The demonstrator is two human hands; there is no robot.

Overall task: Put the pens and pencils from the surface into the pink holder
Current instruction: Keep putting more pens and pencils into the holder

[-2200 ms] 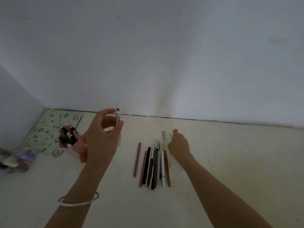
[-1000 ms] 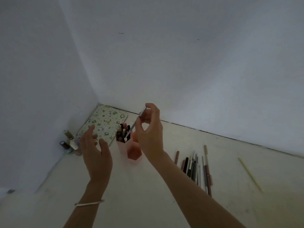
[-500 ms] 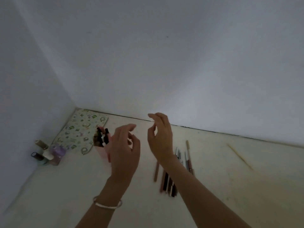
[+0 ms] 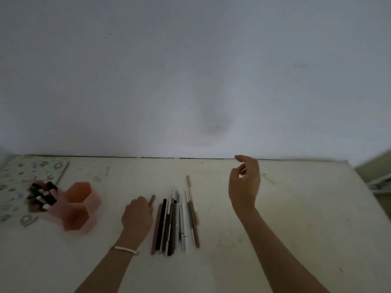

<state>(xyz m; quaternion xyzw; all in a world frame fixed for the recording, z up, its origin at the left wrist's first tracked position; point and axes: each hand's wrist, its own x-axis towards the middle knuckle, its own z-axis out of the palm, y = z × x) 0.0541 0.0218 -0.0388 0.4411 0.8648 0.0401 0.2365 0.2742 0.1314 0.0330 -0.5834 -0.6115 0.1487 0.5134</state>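
Lower centre, left hand (image 4: 137, 212): fingers curled on pink pencil (image 4: 152, 200)
right hand (image 4: 245, 185): loosely curled, empty
risk: weak pinch could drop it before holder (image 4: 78, 206)

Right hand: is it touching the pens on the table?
Apart. The head view shows the right hand raised, bare table between it and the row of pens.

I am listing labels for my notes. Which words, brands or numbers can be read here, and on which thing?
None can be read.
Pens and pencils on the surface: any print is too small and blurred.
Pink holder and its contents: no text visible.
Patterned mat: only drawn figures, no legible words.
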